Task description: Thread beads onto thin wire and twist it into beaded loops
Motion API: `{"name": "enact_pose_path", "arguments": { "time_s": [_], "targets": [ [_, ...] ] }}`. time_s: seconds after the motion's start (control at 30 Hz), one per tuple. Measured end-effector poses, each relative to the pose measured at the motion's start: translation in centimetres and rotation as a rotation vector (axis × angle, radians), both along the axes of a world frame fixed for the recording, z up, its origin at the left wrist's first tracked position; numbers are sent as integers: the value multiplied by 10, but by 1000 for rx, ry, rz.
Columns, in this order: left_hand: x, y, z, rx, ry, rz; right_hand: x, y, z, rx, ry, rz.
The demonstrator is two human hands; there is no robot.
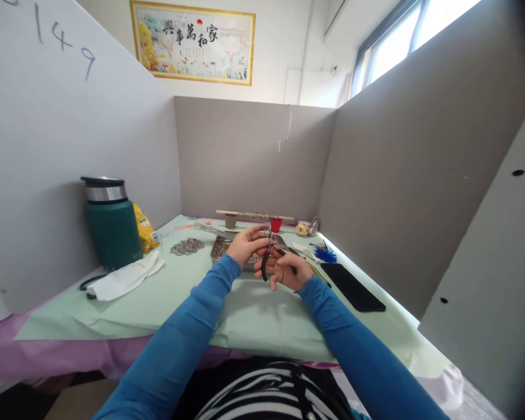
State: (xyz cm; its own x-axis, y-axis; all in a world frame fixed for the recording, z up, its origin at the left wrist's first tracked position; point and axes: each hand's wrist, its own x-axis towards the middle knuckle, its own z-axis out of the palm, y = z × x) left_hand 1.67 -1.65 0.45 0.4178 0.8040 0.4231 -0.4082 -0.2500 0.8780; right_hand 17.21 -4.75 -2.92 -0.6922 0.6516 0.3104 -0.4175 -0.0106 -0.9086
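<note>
Held over the table's middle, my right hand (294, 272) grips a pair of pliers (266, 265) with black and red handles, jaws pointing up and away from me. The handles are spread apart. My left hand (246, 246) is closed in a pinch beside the plier jaws; whatever sits between its fingertips is too small to make out. Behind and below both hands lies a metal tray (214, 258), partly covered by them, with small pieces inside. A bundle of thin wires (207, 228) extends from its far left side.
Left are a green bottle (114, 230), white tissue (125, 279), a yellow packet (145, 228) and a beaded metal heap (187, 247). A stick (222, 212) spans a drab cup (230, 221) and a red cup (276, 224). Right lie a black phone (352, 287) and a blue tassel (325, 253).
</note>
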Motion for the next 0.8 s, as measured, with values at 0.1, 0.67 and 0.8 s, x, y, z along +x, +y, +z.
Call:
{"name": "enact_pose_path", "arguments": {
  "time_s": [0.1, 0.67, 0.8],
  "targets": [
    [-1, 0, 1, 35, 2, 14, 0, 0, 1, 55, -51, -21],
    [-13, 3, 4, 75, -9, -140, -10, -4, -3, 87, -50, -140],
    [-16, 4, 5, 32, -105, -97, -9, -4, -4, 78, -100, -89]
  ]
}}
